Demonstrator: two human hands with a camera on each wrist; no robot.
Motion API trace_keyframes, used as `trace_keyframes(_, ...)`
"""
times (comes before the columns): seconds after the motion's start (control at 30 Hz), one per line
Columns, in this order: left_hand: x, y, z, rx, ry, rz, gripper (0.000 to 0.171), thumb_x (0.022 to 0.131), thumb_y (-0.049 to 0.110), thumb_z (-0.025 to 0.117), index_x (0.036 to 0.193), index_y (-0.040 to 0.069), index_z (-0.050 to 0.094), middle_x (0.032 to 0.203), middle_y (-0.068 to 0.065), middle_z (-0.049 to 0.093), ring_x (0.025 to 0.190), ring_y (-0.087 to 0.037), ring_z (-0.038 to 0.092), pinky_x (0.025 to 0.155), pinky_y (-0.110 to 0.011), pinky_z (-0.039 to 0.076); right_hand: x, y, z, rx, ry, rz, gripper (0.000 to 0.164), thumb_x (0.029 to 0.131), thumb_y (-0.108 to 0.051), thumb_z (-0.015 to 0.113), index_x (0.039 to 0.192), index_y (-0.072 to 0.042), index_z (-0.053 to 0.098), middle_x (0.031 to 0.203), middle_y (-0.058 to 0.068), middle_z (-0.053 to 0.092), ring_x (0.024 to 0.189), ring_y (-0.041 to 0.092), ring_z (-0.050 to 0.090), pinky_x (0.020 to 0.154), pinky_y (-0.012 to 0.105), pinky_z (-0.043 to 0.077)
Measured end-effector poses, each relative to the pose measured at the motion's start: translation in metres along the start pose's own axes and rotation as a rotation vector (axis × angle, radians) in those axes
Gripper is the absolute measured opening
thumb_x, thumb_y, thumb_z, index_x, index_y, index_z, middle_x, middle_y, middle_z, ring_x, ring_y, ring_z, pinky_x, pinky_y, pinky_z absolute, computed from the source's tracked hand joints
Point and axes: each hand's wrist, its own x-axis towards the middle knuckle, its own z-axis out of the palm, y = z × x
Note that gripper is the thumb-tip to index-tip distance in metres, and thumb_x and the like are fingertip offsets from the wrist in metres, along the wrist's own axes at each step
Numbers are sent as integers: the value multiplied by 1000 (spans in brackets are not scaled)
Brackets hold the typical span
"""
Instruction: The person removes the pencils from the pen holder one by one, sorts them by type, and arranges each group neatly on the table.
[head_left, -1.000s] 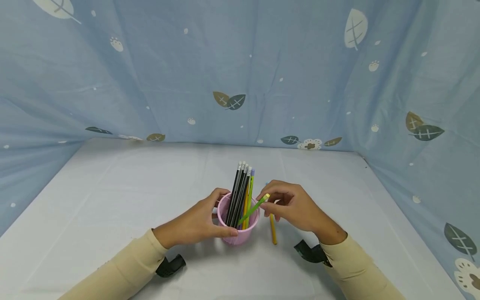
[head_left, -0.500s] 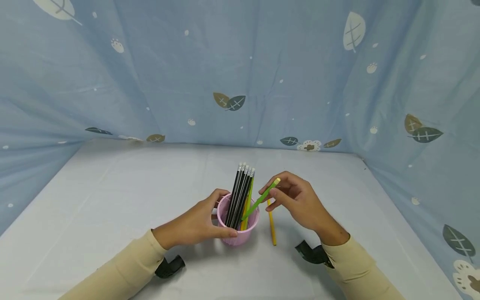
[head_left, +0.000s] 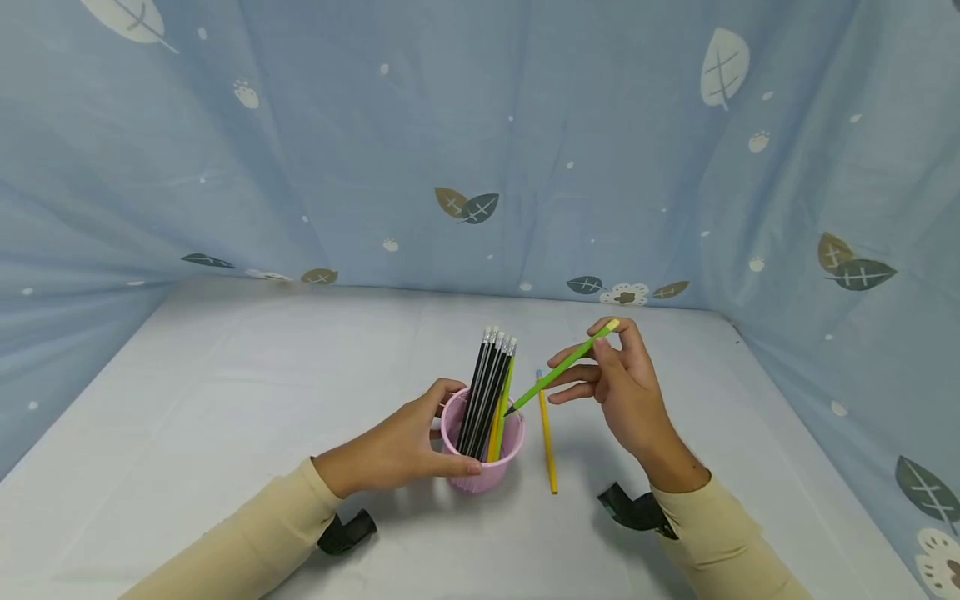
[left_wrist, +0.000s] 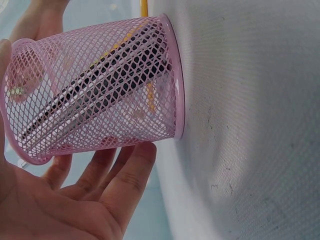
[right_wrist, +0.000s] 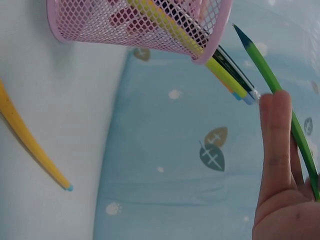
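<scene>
A pink mesh pencil cup (head_left: 483, 475) stands on the white table, with my left hand (head_left: 393, 446) gripping its left side, thumb along the near rim. Several black pencils (head_left: 480, 400) with white erasers lean in it, beside yellow-green and yellow ones (right_wrist: 225, 75). My right hand (head_left: 630, 400) is raised to the right of the cup and pinches a green pencil (head_left: 562, 367) near its yellow end. The pencil slants down to the left, its dark tip overlapping the cup's opening in the head view. In the right wrist view that tip is clear of the rim.
A yellow pencil (head_left: 548, 442) with a blue end lies on the white tabletop (head_left: 300, 358) right of the cup. Blue leaf-print cloth (head_left: 337, 150) hangs behind the table and along its sides. Black straps (head_left: 633, 508) show near both wrists.
My right hand has moved up and to the right, drawing the green pencil out of the cup. My left hand has stayed on the cup. The yellow pencil on the table shows more fully now.
</scene>
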Motion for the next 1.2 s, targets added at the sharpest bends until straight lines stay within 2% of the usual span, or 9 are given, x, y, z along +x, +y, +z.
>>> trace_keyframes(0.3,0,0,0,6,-1,-6,85,77,30,88,142,18,35,134,2,54,124,-16,52,104,-27,53,1,-1,-4,115,189,-52,13,111,-21,31,118,-13,38,97,6,73,83,21,76,67,40,65)
trace_keyframes(0.6,0,-1,0,14,9,-10,86,76,30,89,142,17,35,134,2,54,125,-17,52,104,-27,53,4,0,-5,99,311,56,16,110,-29,34,118,-16,39,94,4,71,80,19,75,68,38,65)
trace_keyframes(0.83,1,-2,0,10,10,4,86,76,31,89,142,18,35,135,2,53,126,-16,52,105,-28,52,9,3,-8,71,412,163,14,111,-20,30,122,-15,38,91,4,69,78,18,74,72,38,65)
trace_keyframes(1.0,1,-2,1,7,9,7,85,76,30,89,142,18,36,135,2,54,125,-17,52,105,-27,52,10,7,-12,66,424,241,22,107,-11,32,127,-20,37,90,2,69,77,15,73,74,34,65)
trace_keyframes(1.2,1,-3,1,8,10,13,85,77,31,88,142,18,35,137,1,53,128,-18,52,105,-27,52,12,15,-17,-4,367,293,43,102,-5,40,142,-20,31,90,1,70,83,17,73,75,33,65)
